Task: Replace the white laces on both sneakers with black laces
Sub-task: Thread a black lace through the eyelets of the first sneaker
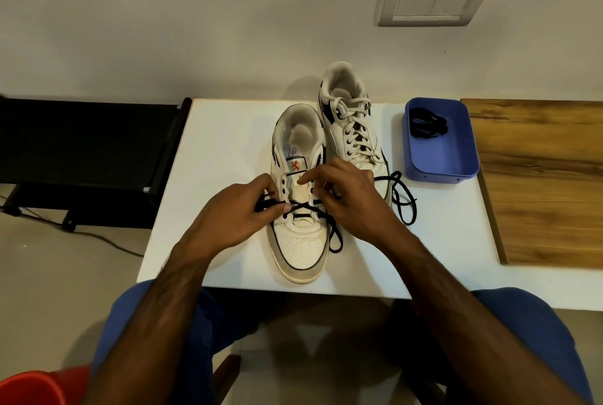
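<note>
I see the left hand pinching the black lace over the near sneaker; the right hand, opposite, grips its other side.

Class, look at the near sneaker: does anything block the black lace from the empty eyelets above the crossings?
Nothing visible does. The black lace crosses the near sneaker's lowest eyelets; the upper eyelets are open, with both hands holding the lace beside them.
</note>
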{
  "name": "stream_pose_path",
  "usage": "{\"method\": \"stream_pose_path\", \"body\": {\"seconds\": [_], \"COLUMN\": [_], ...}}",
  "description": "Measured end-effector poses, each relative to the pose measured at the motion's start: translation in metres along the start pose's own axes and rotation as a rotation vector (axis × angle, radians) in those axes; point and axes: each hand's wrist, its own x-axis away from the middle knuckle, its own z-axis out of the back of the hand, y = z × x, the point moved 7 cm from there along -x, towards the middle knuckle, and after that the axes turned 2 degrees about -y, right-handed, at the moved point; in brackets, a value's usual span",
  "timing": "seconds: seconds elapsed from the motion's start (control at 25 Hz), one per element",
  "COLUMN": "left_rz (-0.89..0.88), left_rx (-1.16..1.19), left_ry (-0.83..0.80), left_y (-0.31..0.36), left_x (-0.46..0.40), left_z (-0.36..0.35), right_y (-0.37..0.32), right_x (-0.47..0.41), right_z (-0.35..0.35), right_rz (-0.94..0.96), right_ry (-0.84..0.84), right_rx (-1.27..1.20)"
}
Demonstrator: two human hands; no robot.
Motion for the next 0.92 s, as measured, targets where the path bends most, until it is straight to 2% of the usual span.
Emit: {"method": "stream_pose_path", "body": {"seconds": [0.12, 0.2, 0.28, 0.36, 0.44, 0.48, 0.52, 0.64, 0.72, 0.84, 0.92], "left_rz": [-0.05, -0.059, -0.084, -0.158, -0.169, -0.144, -0.11, -0.019, -0.015, -0.07, -0.091], "left_rx": [-0.041, 0.054, 0.382, 0.747, 0.952, 0.951, 0.85, 0.204, -0.023, -0.044, 0.1], "left_ry": [-0.007, -0.016, 0.032, 0.177, 0.263, 0.254, 0.218, -0.001, -0.056, -0.061, -0.053], "left_y": [0.0, 0.0, 0.008, 0.015, 0.012, 0.01, 0.01, 0.003, 0.0, 0.001, 0.004], "left_x": [-0.003, -0.003, -0.001, 0.001, 0.005, 0.005, 0.006, 0.003, -0.001, -0.004, -0.004], "left_z": [-0.001, -0.002, 0.006, 0.028, 0.043, 0.042, 0.038, 0.005, -0.005, -0.006, -0.005], "right_y": [-0.001, 0.0, 0.0, 0.001, 0.001, 0.001, 0.001, 0.0, 0.0, 0.0, 0.001], "right_x": [0.0, 0.0, 0.0, 0.0, 0.0, 0.0, 0.0, 0.0, 0.0, 0.0, 0.0], "right_z": [0.0, 0.0, -0.001, -0.001, -0.001, -0.001, -0.001, -0.001, 0.0, 0.0, -0.001], "right_rz": [0.0, -0.001, 0.002, -0.005, -0.011, -0.013, -0.015, -0.021, -0.022, -0.022, -0.02], "right_ry": [-0.001, -0.004, -0.004, -0.009, -0.013, -0.012, -0.012, -0.014, -0.016, -0.018, -0.019], "right_rx": [-0.007, -0.003, 0.004, -0.002, -0.013, -0.019, -0.024, -0.026, -0.026, -0.023, -0.014]}}
